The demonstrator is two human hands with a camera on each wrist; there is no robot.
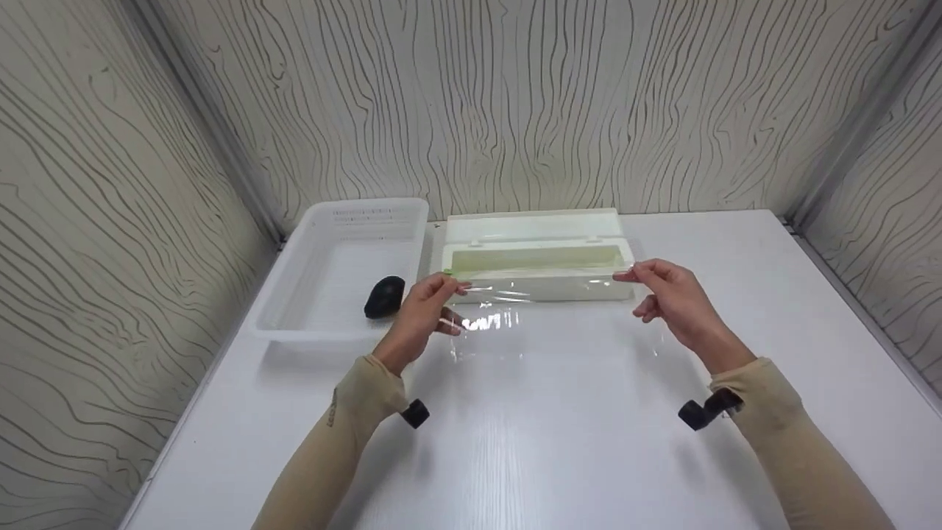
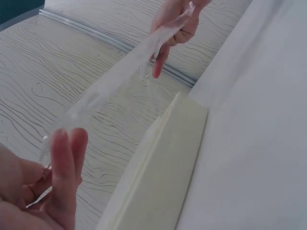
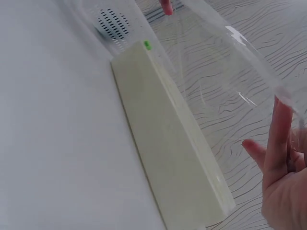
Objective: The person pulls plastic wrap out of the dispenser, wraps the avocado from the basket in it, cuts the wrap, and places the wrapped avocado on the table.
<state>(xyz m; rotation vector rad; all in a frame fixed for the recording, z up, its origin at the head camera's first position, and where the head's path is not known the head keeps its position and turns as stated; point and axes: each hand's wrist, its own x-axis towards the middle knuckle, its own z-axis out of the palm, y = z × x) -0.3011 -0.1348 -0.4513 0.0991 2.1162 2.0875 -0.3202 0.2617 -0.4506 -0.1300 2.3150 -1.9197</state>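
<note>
Between the two hands stretches a clear sheet of cling film (image 1: 500, 322), its lower part hanging down with bright glints on it. My left hand (image 1: 425, 313) pinches one upper corner between thumb and fingers. The opposite corner is pinched by my right hand (image 1: 681, 305), other fingers spread below. Directly behind the film stands a long white cling film box (image 1: 544, 289), its lid (image 1: 533, 225) raised and its pale green inside showing. In the left wrist view the film (image 2: 108, 84) runs as a taut band from hand to hand, above the box.
A white perforated plastic basket (image 1: 294, 335) stands left of the box, near my left hand. One dark avocado (image 1: 385, 297) lies in its front right corner. All stand on a white table (image 1: 559, 442), with patterned panels (image 1: 515, 103) behind and at both sides.
</note>
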